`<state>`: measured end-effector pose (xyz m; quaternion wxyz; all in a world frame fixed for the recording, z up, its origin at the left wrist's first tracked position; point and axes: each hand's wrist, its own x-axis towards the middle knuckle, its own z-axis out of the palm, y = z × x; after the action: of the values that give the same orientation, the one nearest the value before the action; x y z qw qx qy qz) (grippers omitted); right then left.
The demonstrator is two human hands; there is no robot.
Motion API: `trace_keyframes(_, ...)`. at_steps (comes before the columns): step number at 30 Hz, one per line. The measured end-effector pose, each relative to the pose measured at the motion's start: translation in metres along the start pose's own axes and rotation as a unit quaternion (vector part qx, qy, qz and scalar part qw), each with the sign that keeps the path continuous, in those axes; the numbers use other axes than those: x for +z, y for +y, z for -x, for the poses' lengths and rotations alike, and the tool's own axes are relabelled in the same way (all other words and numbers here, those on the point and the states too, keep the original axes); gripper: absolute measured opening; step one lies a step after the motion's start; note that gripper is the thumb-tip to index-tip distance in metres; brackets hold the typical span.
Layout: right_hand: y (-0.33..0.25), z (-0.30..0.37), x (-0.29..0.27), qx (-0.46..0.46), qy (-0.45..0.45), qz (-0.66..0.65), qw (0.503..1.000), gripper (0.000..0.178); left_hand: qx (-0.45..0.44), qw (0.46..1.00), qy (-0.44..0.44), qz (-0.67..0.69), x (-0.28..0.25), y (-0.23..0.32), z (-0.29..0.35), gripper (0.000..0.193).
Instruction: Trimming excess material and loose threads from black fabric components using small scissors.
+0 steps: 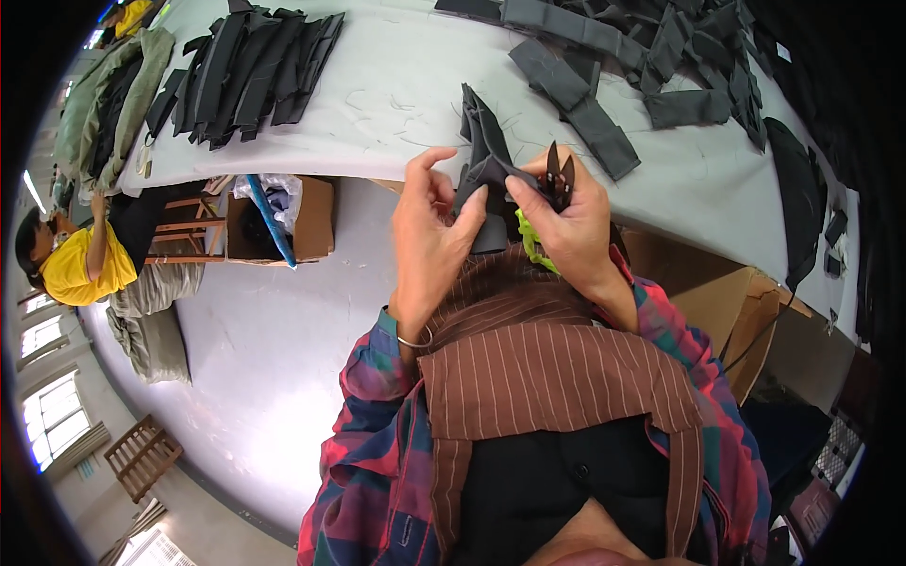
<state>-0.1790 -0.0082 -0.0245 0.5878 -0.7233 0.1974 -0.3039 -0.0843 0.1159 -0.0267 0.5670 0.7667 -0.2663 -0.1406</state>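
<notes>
A folded dark grey fabric piece (484, 141) is held up between my hands, just in front of the table's near edge. My left hand (429, 222) grips its left side with the thumb against the cloth and the index finger bent and raised. The thumb of my right hand (576, 222) presses on the other side of the fabric. Tucked in that same hand is a pair of thread snips (559, 177), with dark blades pointing up and away from me. A bright yellow-green strip (529, 238) hangs below the right hand, its kind unclear.
Dark fabric strips lie in a row (255, 75) at the table's far left. More pieces (679, 57) are heaped at the far right of the white table (396, 104). Cardboard boxes (316, 222) stand below. A person in yellow (90, 264) works at left.
</notes>
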Motion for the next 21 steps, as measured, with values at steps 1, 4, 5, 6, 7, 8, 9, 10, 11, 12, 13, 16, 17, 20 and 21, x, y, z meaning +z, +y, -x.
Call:
trace_keyframes(1,0.000,0.002,0.001,-0.013,-0.008,-0.001,1.000,0.013,0.001,1.000,0.001,0.000,0.002,0.000,-0.002,0.035)
trace_keyframes(4,0.004,0.012,0.000,-0.005,-0.028,-0.015,0.999,0.015,-0.009,0.993,-0.073,0.090,0.006,-0.005,-0.007,0.037)
trace_keyframes(5,0.005,0.014,-0.001,0.008,-0.037,-0.029,0.999,0.018,-0.007,0.993,-0.099,0.071,0.004,-0.009,-0.008,0.038)
trace_keyframes(6,0.005,0.016,-0.002,0.020,-0.046,-0.044,0.998,0.022,-0.004,0.991,-0.125,0.053,0.004,-0.013,-0.008,0.039)
trace_keyframes(7,0.008,0.019,-0.002,0.020,-0.045,-0.043,0.998,0.022,-0.005,0.991,-0.125,0.053,0.006,-0.019,-0.008,0.039)
trace_keyframes(8,0.010,0.022,-0.003,0.003,-0.057,-0.028,0.998,0.026,0.022,0.991,-0.117,0.065,0.008,-0.026,-0.008,0.039)
trace_keyframes(9,0.013,0.024,-0.004,-0.013,-0.067,-0.012,0.998,0.031,0.048,0.990,-0.110,0.078,0.010,-0.028,-0.008,0.040)
trace_keyframes(10,0.016,0.026,-0.005,-0.011,-0.066,-0.010,0.998,0.031,0.047,0.990,-0.111,0.079,0.012,-0.027,-0.008,0.040)
trace_keyframes(11,0.018,0.027,-0.007,-0.015,-0.074,-0.017,0.997,0.034,0.027,0.989,-0.117,0.084,0.012,-0.025,-0.007,0.040)
trace_keyframes(12,0.019,0.027,-0.008,-0.020,-0.082,-0.024,0.996,0.037,0.007,0.989,-0.122,0.089,0.012,-0.022,-0.007,0.041)
trace_keyframes(13,0.017,0.026,-0.011,-0.018,-0.081,-0.023,0.996,0.037,0.006,0.988,-0.123,0.090,0.013,-0.020,-0.007,0.041)
trace_keyframes(16,0.002,0.015,-0.025,0.041,-0.135,-0.001,0.990,0.042,-0.026,0.987,-0.125,0.101,0.011,-0.014,-0.009,0.042)
trace_keyframes(17,-0.004,0.011,-0.029,0.064,-0.152,0.008,0.986,0.044,-0.007,0.990,-0.134,0.041,0.009,-0.012,-0.009,0.043)
trace_keyframes(20,-0.003,0.003,-0.032,0.068,-0.159,0.034,0.984,0.042,0.057,0.989,-0.137,-0.011,0.013,-0.019,-0.010,0.044)
trace_keyframes(21,-0.003,0.001,-0.032,0.064,-0.161,0.079,0.982,0.039,0.100,0.986,-0.134,-0.001,0.015,-0.019,-0.011,0.043)
